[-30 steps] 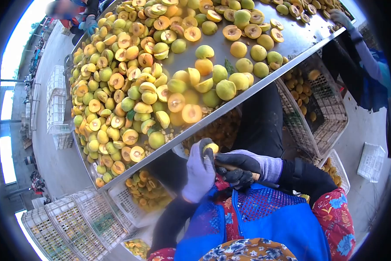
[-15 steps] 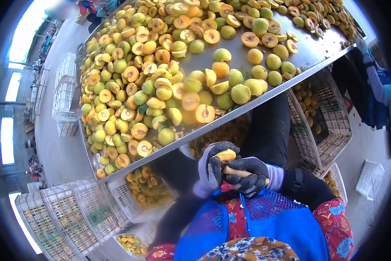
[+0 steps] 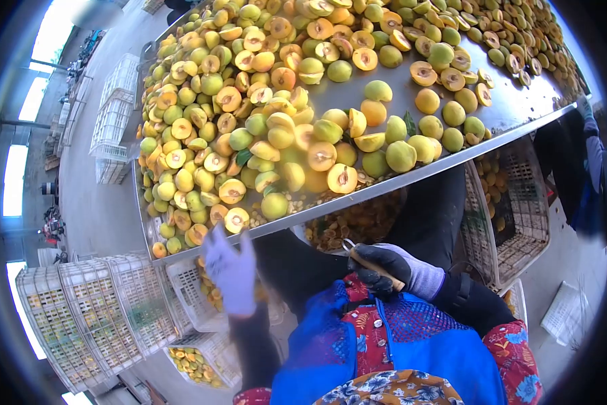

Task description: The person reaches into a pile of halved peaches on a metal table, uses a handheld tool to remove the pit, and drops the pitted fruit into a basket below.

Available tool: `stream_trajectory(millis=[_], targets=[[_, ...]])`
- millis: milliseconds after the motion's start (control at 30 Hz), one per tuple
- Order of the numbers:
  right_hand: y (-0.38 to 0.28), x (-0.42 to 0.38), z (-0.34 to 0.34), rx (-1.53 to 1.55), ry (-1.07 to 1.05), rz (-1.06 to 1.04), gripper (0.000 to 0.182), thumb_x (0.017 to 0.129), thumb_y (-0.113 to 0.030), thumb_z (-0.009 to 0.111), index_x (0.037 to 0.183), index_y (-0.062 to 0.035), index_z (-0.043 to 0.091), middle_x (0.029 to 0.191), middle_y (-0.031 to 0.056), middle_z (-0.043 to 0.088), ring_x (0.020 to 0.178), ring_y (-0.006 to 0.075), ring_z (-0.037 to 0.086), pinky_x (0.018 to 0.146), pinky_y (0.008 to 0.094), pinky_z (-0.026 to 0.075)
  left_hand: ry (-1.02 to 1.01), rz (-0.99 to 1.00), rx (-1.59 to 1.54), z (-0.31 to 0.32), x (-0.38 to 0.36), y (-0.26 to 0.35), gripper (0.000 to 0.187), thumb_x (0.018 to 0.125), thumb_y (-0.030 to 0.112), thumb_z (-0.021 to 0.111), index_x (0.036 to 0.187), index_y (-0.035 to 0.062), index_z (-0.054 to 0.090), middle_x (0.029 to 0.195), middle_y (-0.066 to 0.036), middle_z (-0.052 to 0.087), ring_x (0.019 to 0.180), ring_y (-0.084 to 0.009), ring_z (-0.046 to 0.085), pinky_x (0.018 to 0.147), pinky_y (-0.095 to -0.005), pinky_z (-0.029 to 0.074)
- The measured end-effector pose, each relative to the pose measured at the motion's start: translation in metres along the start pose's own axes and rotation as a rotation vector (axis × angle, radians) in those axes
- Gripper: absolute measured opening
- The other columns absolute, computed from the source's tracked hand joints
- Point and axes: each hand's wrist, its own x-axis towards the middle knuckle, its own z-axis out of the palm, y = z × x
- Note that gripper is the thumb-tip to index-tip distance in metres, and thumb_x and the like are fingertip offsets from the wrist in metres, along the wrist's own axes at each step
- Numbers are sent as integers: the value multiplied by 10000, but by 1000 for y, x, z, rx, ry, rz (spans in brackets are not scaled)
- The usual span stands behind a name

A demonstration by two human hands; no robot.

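Note:
My right hand (image 3: 399,268), in a dark-palmed lavender glove, is closed around a wooden-handled pitting tool (image 3: 379,267) with a small metal loop at its tip. Away to the left, my left hand (image 3: 229,270) is raised near the table's front edge, above a white crate of fruit (image 3: 185,278). Its fingers look spread, slightly blurred, and no fruit shows in them. Halved and whole yellow-green apricots (image 3: 229,98) cover much of the metal table (image 3: 411,177); some cut faces show brown pits.
Beneath the table edge sits a container of orange-brown pieces (image 3: 354,219). A large crate (image 3: 519,223) stands right, and stacked white crates (image 3: 91,317) stand left. Another fruit crate (image 3: 212,354) is on the floor. At the far right is a co-worker's gloved hand (image 3: 584,108).
My left hand has parted from the right and swung left toward the crate; the apricot piece it held is no longer visible in it. My right hand keeps the tool, its loop now exposed.

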Motion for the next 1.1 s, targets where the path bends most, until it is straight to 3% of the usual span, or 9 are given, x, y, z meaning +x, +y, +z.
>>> stream_trajectory(millis=[133,233,333,367,500,600,700,833,1100], targets=[[-3,-19,58,-463,300,-153,328,1016,-392,503,1042,-70,562,658,8,526,426,82,457,388,220,366,-432,116,190,81,49,30,478,861,476,636,1031,31,599,976,-196,675,915,-376,659,793,-457,519],[0,-26,65,-716,329,-338,330,1013,-406,508,1010,-82,572,669,-3,536,452,62,470,414,202,364,-553,233,74,69,69,34,464,871,434,635,1052,10,584,967,-185,663,872,-289,675,730,-398,530],[1,-28,72,-802,428,-420,321,1014,-368,511,1018,-52,568,674,24,546,511,80,520,463,243,412,-633,87,-909,67,53,23,580,836,415,659,1243,20,539,1054,-175,659,796,-248,687,626,-291,536],[4,-24,63,-1097,457,-580,298,1005,-330,522,1043,-36,556,683,52,561,532,124,549,484,280,431,-808,-93,-1393,40,43,35,623,781,297,685,1303,22,485,1105,-152,633,802,-203,667,600,-235,529],[7,-12,54,-1774,540,-894,334,949,-231,584,1134,37,510,704,161,606,614,331,613,563,435,475,-844,-210,-1982,41,-2,58,791,729,331,802,1364,57,419,1248,-210,566,1045,-323,633,829,-430,582],[8,-14,74,-1889,587,-848,413,925,-209,600,1166,98,463,710,206,607,655,410,622,568,481,477,-861,-344,-2130,44,-25,77,517,971,441,553,1319,82,422,1201,-188,602,1056,-278,624,862,-381,553],[13,-12,72,-1909,634,-784,406,916,-182,602,1157,106,449,737,220,609,658,424,618,559,489,466,-821,-367,-1969,39,-41,90,562,1021,542,368,1300,59,444,1159,-177,627,1018,-254,634,855,-364,545],[19,-8,75,-1881,690,-727,414,921,-194,601,1144,120,451,690,225,589,608,415,603,534,485,452,-561,-160,-1583,33,-50,101,632,1013,575,355,1245,5,499,1128,-154,646,974,-214,633,854,-336,526],[25,1,80,-1680,679,-728,306,951,-167,559,1103,87,483,687,258,566,626,405,598,521,464,427,-259,-106,-1441,31,-68,115,579,1036,506,356,1253,-17,473,1131,-141,605,985,-208,608,874,-330,511]])
